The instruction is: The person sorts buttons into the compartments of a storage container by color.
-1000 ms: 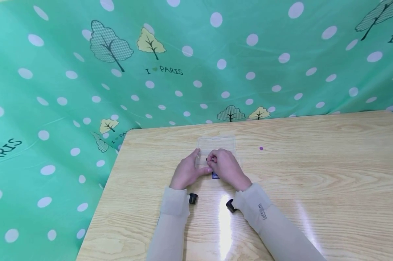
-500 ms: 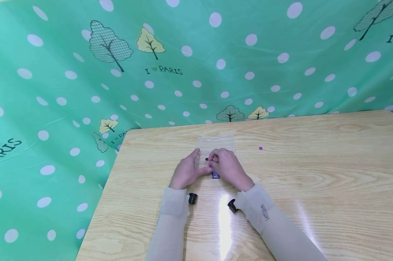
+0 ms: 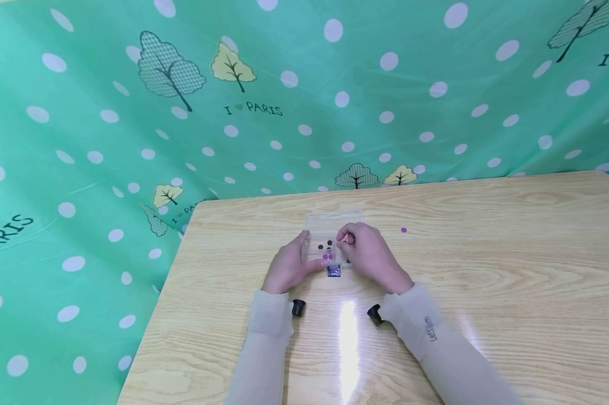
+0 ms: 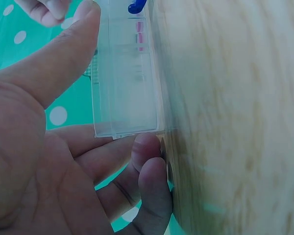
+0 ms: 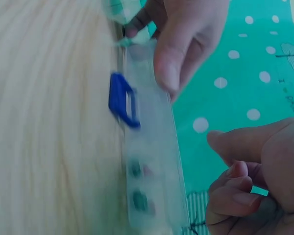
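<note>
A clear plastic box (image 3: 318, 252) stands on the table with its transparent lid (image 3: 326, 222) tilted back and a blue latch (image 3: 333, 271) at its front. My left hand (image 3: 286, 267) grips the box's left end, thumb along the front rim and fingers at the side wall. Small dark discs (image 3: 320, 247) and purple discs (image 3: 325, 256) lie in the left part. Green pieces (image 5: 139, 200) show blurred through the wall in the right wrist view. My right hand (image 3: 367, 250) hovers over the right part, fingers loosely curled; I see nothing between thumb and fingers.
A lone purple disc (image 3: 404, 230) lies on the wooden table (image 3: 486, 253) right of the box. Black wrist devices (image 3: 298, 308) sit under both cuffs. A green dotted cloth (image 3: 304, 101) hangs behind the table's back edge.
My right hand has moved right, away from the box's left part, uncovering the dark and purple discs and more of the blue latch. My left hand has stayed in place.
</note>
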The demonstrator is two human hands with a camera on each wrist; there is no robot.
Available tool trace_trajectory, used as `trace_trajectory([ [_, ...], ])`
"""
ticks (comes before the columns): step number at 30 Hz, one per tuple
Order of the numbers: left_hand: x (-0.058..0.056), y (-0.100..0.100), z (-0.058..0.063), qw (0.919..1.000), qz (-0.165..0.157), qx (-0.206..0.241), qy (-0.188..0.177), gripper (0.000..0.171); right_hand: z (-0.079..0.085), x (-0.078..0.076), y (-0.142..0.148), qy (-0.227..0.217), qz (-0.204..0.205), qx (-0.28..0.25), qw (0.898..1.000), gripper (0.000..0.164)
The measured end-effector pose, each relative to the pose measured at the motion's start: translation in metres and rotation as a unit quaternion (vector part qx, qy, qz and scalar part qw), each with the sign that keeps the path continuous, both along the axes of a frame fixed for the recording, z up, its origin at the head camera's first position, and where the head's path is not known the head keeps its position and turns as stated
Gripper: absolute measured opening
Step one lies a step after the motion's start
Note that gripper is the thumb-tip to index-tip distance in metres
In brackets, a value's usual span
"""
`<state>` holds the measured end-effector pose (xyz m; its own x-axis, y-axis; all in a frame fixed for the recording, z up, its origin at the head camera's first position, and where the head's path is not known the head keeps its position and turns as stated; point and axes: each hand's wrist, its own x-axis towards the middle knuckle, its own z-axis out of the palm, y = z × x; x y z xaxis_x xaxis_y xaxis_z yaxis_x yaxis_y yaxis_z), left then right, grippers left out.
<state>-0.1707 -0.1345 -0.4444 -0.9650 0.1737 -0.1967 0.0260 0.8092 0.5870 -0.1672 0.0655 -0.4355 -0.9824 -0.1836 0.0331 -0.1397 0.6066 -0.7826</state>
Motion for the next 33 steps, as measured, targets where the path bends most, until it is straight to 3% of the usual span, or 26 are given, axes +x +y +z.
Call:
trace_trajectory([
  [17, 0.000, 0.003, 0.002, 0.9998, 0.013, -0.001, -0.016, 0.100, -0.015, -0.006, 0.066, 0.021, -0.075, -0.027, 0.997, 0.010],
  [33, 0.001, 0.003, 0.000, 0.9998, 0.014, -0.004, -0.012, 0.100, -0.019, -0.004, 0.097, 0.019, -0.120, -0.037, 0.992, 0.016],
])
